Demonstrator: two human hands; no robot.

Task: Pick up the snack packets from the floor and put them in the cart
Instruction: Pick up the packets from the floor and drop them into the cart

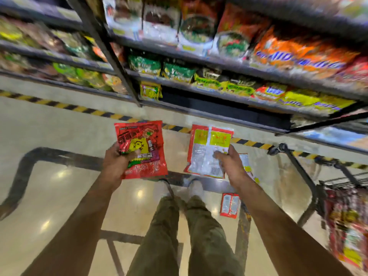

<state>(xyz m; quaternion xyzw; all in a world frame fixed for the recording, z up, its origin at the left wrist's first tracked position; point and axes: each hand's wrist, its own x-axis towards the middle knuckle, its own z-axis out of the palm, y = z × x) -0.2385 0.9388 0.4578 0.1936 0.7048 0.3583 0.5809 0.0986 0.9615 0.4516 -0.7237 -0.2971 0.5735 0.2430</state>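
My left hand [116, 162] grips a red snack packet [145, 140] with a yellow panel, face up, in front of me. My right hand [231, 164] pinches a second red packet [207, 148], turned so its white and yellow back shows. Both packets are held above the floor. Another red packet [229, 205] lies on the floor by my right foot. One more packet [246, 162] shows partly behind my right wrist. The cart [310, 188] stands at the right edge, with several packets [350, 232] inside it.
Shelves [199, 62] stocked with noodle and snack packs run across the top of the view. Yellow and black hazard tape [89, 110] lines the floor along their base. My legs and shoes [179, 188] are in the middle. The floor is glossy beige with dark markings.
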